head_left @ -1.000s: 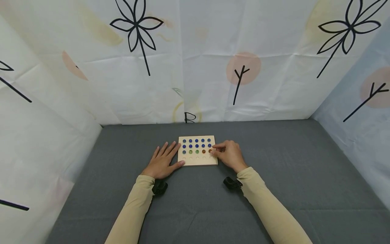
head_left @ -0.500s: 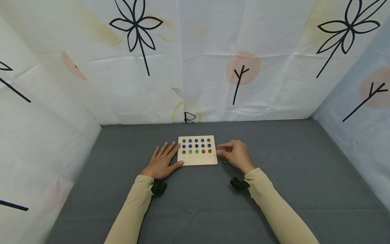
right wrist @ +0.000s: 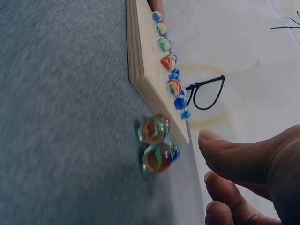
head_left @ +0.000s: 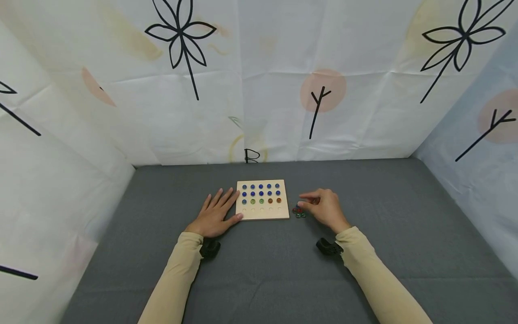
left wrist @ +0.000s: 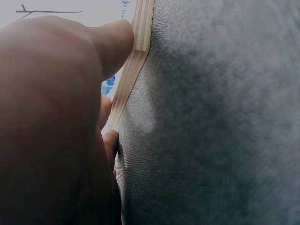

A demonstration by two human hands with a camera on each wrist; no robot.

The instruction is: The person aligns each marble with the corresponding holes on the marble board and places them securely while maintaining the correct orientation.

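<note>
A pale wooden board (head_left: 263, 216) with rows of round hollows lies on the grey cloth. Glass marbles (head_left: 261, 194) fill its three back rows: blue ones at the back, then blue, green and orange-red; the front row's hollows hold none. My left hand (head_left: 216, 216) lies flat with fingers spread, its fingertips at the board's left edge and its thumb on the front left corner. Beside the board's right edge sit several loose marbles (right wrist: 158, 157), some with green and red swirls, one blue. My right hand (head_left: 323, 209) hovers by them, thumb and fingers apart, holding nothing visible.
Grey cloth (head_left: 259, 279) covers the table around the board. A white printed fabric wall (head_left: 275, 112) rises behind it, with others at the left and right. Each wrist wears a black camera (head_left: 329, 246).
My right hand has drawn back rightward from the third row's right end, where an orange-red marble stays in its hollow. The loose marbles have come into view. My left hand stays put.
</note>
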